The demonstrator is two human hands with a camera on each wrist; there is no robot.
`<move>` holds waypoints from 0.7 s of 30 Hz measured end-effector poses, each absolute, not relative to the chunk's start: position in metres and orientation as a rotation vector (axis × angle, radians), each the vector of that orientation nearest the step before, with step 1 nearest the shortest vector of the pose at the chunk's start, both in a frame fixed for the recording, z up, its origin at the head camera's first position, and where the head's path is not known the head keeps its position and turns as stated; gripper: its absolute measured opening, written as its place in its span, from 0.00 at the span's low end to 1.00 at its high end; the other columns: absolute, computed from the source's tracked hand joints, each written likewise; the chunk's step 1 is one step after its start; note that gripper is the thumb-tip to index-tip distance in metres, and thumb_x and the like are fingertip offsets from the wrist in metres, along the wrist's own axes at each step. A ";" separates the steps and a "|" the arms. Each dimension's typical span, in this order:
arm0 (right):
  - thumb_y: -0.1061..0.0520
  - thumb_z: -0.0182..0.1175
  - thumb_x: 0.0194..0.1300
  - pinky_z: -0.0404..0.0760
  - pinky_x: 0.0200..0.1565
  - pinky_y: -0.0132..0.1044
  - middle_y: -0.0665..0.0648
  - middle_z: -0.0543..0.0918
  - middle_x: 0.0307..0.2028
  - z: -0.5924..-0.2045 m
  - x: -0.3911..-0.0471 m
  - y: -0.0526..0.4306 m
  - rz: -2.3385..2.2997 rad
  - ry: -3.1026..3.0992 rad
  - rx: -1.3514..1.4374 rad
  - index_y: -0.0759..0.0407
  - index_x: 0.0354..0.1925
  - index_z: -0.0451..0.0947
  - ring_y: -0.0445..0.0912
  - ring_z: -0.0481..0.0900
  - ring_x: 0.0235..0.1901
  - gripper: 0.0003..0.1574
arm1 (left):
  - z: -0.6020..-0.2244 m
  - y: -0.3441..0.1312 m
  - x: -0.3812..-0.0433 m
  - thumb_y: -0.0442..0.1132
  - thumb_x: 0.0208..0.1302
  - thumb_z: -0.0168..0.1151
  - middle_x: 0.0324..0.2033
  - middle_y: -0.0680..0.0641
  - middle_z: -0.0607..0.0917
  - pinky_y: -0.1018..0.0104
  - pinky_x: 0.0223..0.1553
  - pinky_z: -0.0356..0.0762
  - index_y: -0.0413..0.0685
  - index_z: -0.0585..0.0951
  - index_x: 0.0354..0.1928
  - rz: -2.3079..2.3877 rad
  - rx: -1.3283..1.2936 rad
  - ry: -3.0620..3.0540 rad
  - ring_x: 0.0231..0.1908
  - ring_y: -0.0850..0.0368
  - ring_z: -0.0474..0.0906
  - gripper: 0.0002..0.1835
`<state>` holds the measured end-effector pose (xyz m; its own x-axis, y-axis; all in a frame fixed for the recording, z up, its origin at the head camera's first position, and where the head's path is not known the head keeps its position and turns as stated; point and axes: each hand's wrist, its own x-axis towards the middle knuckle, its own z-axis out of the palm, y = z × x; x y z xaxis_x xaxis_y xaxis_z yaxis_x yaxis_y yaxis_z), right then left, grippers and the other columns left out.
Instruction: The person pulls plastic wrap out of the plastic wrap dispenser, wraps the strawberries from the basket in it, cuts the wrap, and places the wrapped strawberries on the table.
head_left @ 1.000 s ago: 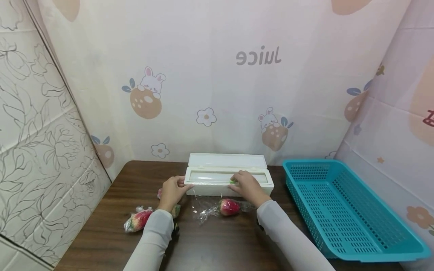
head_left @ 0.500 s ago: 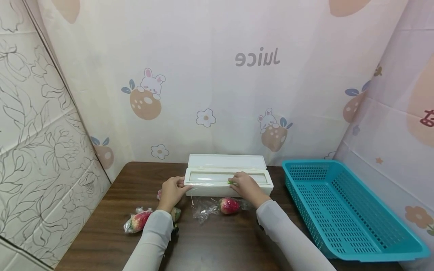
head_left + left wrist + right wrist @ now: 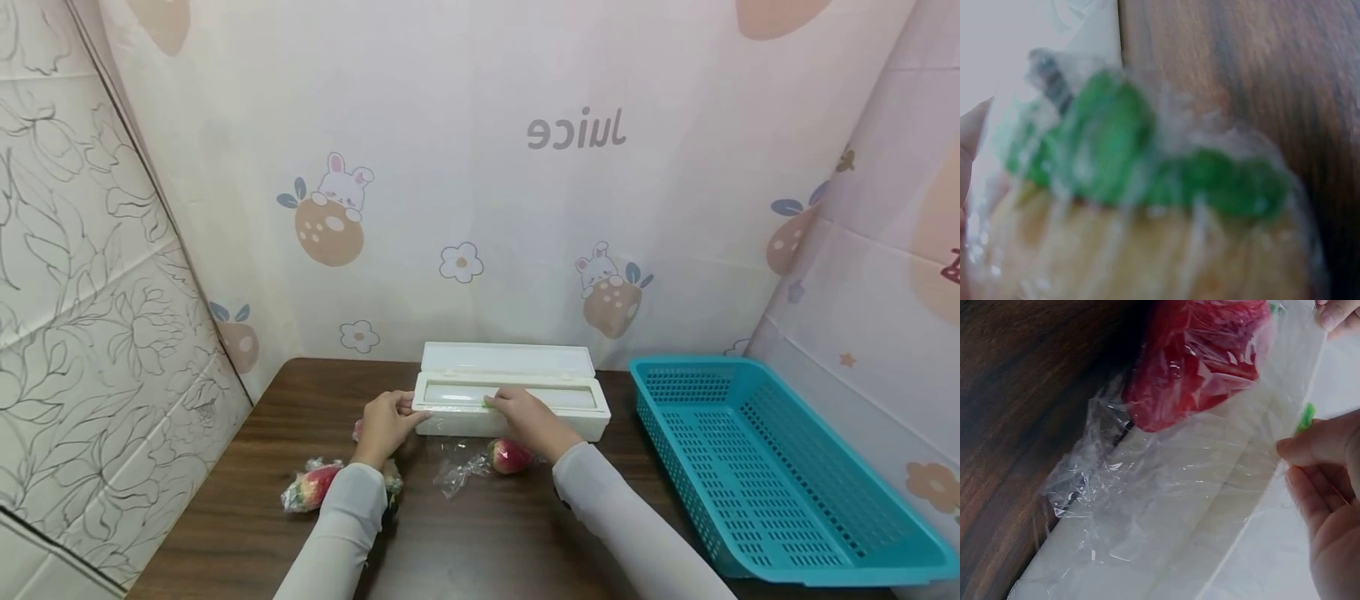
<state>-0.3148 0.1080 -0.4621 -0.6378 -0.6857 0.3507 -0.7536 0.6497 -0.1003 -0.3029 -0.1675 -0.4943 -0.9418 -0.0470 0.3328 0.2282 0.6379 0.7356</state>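
A white cling film dispenser (image 3: 459, 423) stands at the table's back with its lid raised. My left hand (image 3: 384, 427) grips its left end, thumb at the front corner. My right hand (image 3: 528, 423) pinches the small green slide cutter (image 3: 1305, 419) at the dispenser's front edge, thumb and fingers curled in. Clear film (image 3: 1129, 531) hangs from that edge and lies crumpled on the table. Just in front sits a red fruit (image 3: 510, 457) under film, partly hidden by my right hand. Close up in the left wrist view is a film-wrapped fruit with green leaves (image 3: 1110, 144), blurred.
Another film-wrapped red and yellow fruit (image 3: 309, 487) lies left of my left forearm. A reddish piece (image 3: 357, 430) shows behind my left hand. A blue plastic basket (image 3: 678, 483) takes up the table's right side. Patterned cloth (image 3: 457, 167) walls the back and sides.
My right hand has slid left along the dispenser's front edge with the green cutter. The left hand keeps its hold on the left end.
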 end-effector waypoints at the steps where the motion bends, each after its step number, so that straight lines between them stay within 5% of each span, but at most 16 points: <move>1: 0.74 0.69 0.53 0.80 0.42 0.41 0.57 0.80 0.39 -0.461 -0.315 0.107 0.351 -2.591 1.163 0.65 0.57 0.82 0.48 0.77 0.39 0.30 | -0.494 -0.167 -0.303 0.42 0.51 0.81 0.32 0.47 0.84 0.65 0.35 0.83 0.35 0.86 0.46 -1.211 -0.141 -2.540 0.33 0.56 0.83 0.23; 8: 0.56 0.66 0.67 0.80 0.51 0.46 0.58 0.84 0.44 -0.455 -0.315 0.099 0.451 -2.702 1.046 0.65 0.51 0.84 0.52 0.80 0.45 0.17 | -0.493 -0.167 -0.302 0.43 0.51 0.81 0.32 0.47 0.84 0.65 0.35 0.83 0.36 0.86 0.46 -1.233 -0.098 -2.555 0.34 0.57 0.82 0.24; 12: 0.49 0.72 0.62 0.82 0.46 0.45 0.57 0.85 0.38 -0.459 -0.316 0.090 0.492 -2.636 0.951 0.62 0.39 0.84 0.51 0.81 0.40 0.17 | -0.494 -0.168 -0.303 0.43 0.51 0.81 0.33 0.48 0.85 0.65 0.35 0.83 0.36 0.86 0.46 -1.249 -0.085 -2.560 0.33 0.57 0.82 0.24; 21: 0.50 0.73 0.60 0.81 0.39 0.41 0.52 0.80 0.30 -0.465 -0.325 0.084 0.484 -2.593 0.912 0.59 0.35 0.81 0.48 0.77 0.34 0.15 | -0.491 -0.167 -0.304 0.43 0.50 0.81 0.32 0.47 0.85 0.66 0.34 0.83 0.36 0.86 0.46 -1.246 -0.078 -2.571 0.33 0.57 0.82 0.24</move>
